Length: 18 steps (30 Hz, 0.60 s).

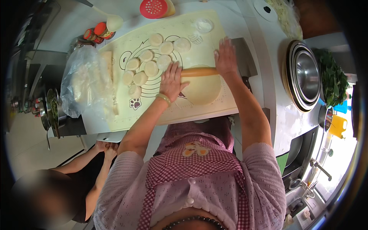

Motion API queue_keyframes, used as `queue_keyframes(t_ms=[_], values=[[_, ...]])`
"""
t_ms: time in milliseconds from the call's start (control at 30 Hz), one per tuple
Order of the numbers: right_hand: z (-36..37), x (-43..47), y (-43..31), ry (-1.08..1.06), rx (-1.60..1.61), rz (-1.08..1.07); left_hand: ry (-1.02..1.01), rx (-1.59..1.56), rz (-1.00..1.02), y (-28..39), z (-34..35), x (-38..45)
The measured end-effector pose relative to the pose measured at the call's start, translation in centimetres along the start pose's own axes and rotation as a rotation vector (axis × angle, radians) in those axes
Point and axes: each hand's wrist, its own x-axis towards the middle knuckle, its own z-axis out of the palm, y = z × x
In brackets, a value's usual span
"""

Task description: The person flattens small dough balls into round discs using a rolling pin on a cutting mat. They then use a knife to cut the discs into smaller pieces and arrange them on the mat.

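Observation:
A wooden rolling pin (199, 72) lies across a flat round sheet of dough (204, 89) on a pale printed pastry mat (172, 115). My left hand (171, 82), with a bangle at the wrist, rests flat on or against the pin's left end, fingers extended. On its right end is the palm of my right hand (226, 59), fingers straight and slightly blurred. My hands cover both ends of the pin. Left of the sheet sit several small flattened dough pieces (151, 69). A small clear bowl of white powder (203, 26) stands at the mat's far side.
A cleaver (244, 57) lies just right of my right hand. Nested steel bowls (307, 74) and leafy greens (329, 77) stand farther right. A plastic bag (84, 83) covers the mat's left edge. Beyond are red-lidded jars (100, 30). Another person's hands (107, 148) are at lower left.

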Motion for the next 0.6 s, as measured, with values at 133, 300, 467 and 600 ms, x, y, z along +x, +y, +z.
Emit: queue_keyframes(t_ms=[133, 300, 467, 600], values=[[-2.9, -9.0, -1.8, 0.157, 0.246, -0.290, -0.078, -0.050, -0.094, 3.0, -1.8, -7.2], [-7.0, -9.9, -1.3, -0.073, 0.245, -0.036, -0.107, -0.155, -0.168, 4.5, -2.9, -6.7], [-9.5, -10.3, 2.4, 0.001, 0.199, 0.435, 0.036, -0.162, -0.286, 4.2, -4.1, -1.2], [-8.7, -11.6, 4.1, -0.168, -0.029, 0.432, 0.054, -0.193, -0.373, 4.3, -1.0, 5.1]])
